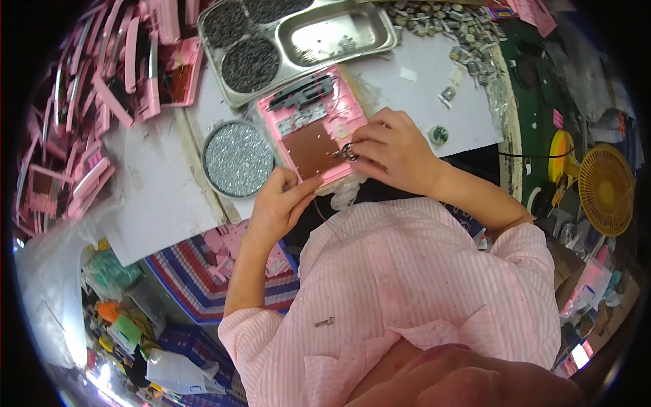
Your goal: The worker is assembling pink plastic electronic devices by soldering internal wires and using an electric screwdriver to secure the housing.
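**Right hand (pixel 400 154) and left hand (pixel 274 205) both at an open pink case (pixel 348 105)**

The case sits at the near side of a white table (pixel 159 159), in front of the person, slightly tilted in the view. A brown panel (pixel 308 146) covers much of its lower part, and a dark grey part (pixel 305 93) lies across its upper part.

The right hand is curled, its thumb and fingers nearly closed around a small, shiny metal piece (pixel 350 152) over the panel's right side. What kind of piece it is cannot be told.

The left hand is half open, its thumb and finger touching the lower left corner of the case; whether it grips the corner or only steadies it cannot be told.

Just beyond the case stands a metal tray (pixel 390 39) with dark bits in its round wells. To its left is a round dish (pixel 205 163) of silvery pieces. Many more pink cases (pixel 102 88) are heaped at the far left, and small metal parts (pixel 441 20) lie at the upper right.
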A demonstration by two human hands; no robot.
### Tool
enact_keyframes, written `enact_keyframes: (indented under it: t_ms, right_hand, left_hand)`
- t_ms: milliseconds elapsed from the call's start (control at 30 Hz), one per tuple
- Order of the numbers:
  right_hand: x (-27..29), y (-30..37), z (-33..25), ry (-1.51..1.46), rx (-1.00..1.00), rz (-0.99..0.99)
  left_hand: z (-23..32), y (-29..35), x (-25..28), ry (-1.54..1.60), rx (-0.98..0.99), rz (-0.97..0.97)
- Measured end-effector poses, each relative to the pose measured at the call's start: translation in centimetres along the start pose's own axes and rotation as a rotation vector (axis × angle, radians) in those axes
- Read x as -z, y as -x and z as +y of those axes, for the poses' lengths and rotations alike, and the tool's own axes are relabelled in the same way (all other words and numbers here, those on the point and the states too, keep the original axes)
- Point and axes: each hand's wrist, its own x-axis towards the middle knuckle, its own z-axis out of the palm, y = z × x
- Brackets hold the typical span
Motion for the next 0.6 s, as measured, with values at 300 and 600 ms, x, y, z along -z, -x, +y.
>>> enact_keyframes:
  t_ms: [300,600]
  right_hand:
    - [11.7,5.3,13.1,0.544,-0.433,-0.036]
    - [10.6,3.4,15.1,0.495,-0.316,0.129]
  left_hand:
    - [3.8,-3.0,4.4,0.115,0.228,-0.295]
    - [-1.3,-20.3,4.0,-0.559,0.090,0.141]
